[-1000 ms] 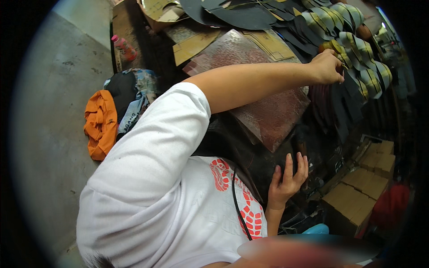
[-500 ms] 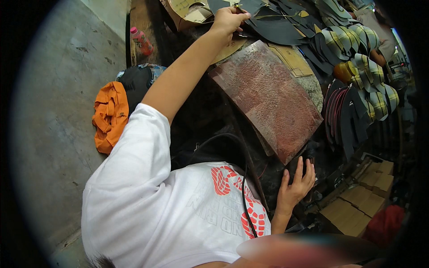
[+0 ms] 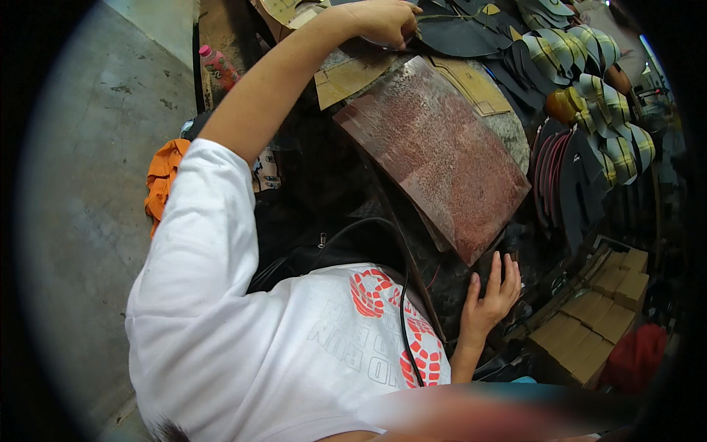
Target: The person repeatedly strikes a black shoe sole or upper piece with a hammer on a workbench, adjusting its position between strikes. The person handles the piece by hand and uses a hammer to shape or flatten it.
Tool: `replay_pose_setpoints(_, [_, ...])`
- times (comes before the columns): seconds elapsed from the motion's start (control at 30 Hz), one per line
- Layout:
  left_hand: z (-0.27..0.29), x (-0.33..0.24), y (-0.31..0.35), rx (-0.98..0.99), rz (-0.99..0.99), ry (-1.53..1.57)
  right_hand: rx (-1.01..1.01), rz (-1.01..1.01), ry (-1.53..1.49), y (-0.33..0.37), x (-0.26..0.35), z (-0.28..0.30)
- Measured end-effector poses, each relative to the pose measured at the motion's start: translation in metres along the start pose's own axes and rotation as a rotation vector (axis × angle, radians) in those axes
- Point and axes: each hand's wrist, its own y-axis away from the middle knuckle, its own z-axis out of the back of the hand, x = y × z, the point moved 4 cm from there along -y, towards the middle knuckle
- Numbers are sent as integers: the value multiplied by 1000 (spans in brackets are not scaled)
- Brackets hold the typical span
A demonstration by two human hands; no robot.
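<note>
At the far edge, my left hand point(image 3: 387, 23) reaches over dark flat cut pieces point(image 3: 460, 33). Its fingers are curled down and closed; what they hold, if anything, is hidden behind the knuckles. A thin yellowish strip runs off to the right beside it. My right hand point(image 3: 492, 298) lies at the near edge of the dark bench, fingers spread, just below the lower corner of a worn reddish-brown board point(image 3: 449, 162). It appears to hold nothing. Yellowish card templates point(image 3: 350, 79) lie between my left wrist and the board, with another card point(image 3: 471, 85) on the board's far side.
At the right stand bundles of yellow-and-white strips point(image 3: 549, 62), an orange-yellow container point(image 3: 565, 104) and stacked dark pieces point(image 3: 563, 177). Brown cardboard boxes point(image 3: 589, 317) sit lower right. A pink bottle point(image 3: 219, 65) and orange cloth point(image 3: 163, 177) are at the left. A black cable point(image 3: 401, 295) crosses my shirt.
My left hand has moved slightly farther away, and its fingers, earlier pinched at a small yellowish thing, now point down out of sight. My right hand stays at the board's corner.
</note>
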Motion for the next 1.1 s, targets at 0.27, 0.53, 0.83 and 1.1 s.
replay_pose_setpoints(0.27, [14, -10, 1, -139, 183, -16, -14, -6, -33, 0, -2, 0])
replay_pose_setpoints(0.53, [42, -90, -14, -458, 150, 89, -34, -22, -72, -1, -2, 0])
replay_pose_setpoints(0.83, [-46, -257, -38, -122, -69, 961, -30, -51, -91, 3, -2, -1])
replay_pose_setpoints(1.1, [-34, -167, 27, -256, 258, 529, -41, -220, -18, -2, -18, 11])
